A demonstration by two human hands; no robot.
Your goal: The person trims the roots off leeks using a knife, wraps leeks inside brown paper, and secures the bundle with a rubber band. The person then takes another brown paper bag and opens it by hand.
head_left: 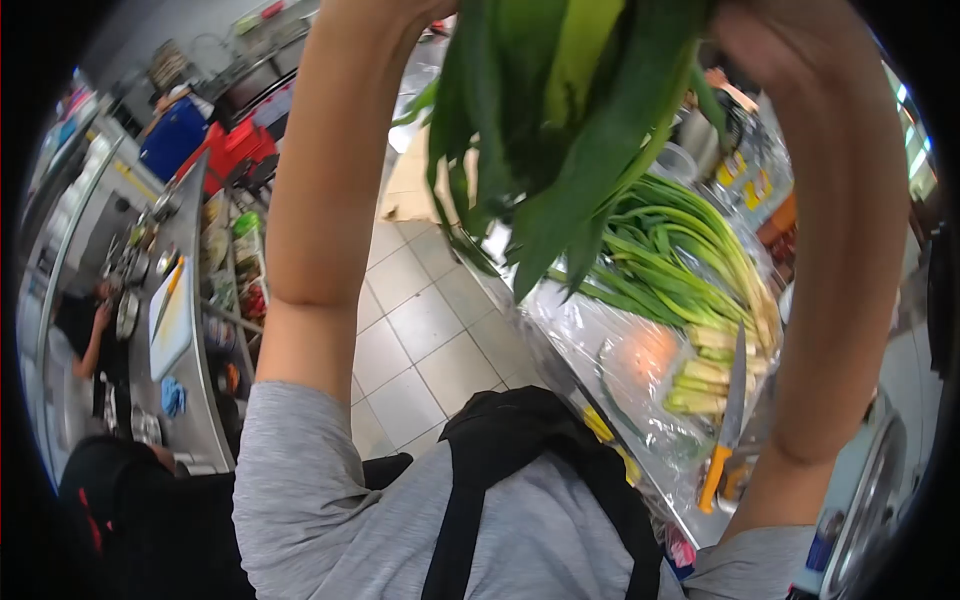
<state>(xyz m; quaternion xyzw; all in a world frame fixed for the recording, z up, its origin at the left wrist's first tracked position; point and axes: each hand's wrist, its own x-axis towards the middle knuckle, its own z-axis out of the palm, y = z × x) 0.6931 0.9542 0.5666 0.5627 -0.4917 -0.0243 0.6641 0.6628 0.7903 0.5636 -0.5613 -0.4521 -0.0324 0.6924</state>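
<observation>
A bunch of leeks point(560, 130) is held up in front of me, its broad green leaves hanging down. My left hand point(428, 8) is at the bunch's left side, mostly cut off by the top edge. On the other side my right hand point(752, 38) is blurred against the leaves. Both hands hold the bunch between them, though their fingers are hidden. Below, more leeks point(690, 250) lie on a plastic-covered table point(560, 320), pale root ends towards me. A knife point(735, 400) with an orange handle lies beside those ends, under my right forearm.
Clear plastic bags point(640, 365) lie on the table near me. Yellow-labelled packets point(745, 180) are at its far side. To the left, a steel counter point(205, 400) bears a white cutting board point(170, 325) with another knife. A person's arm point(95, 345) shows behind it. Tiled floor point(415, 330) lies between.
</observation>
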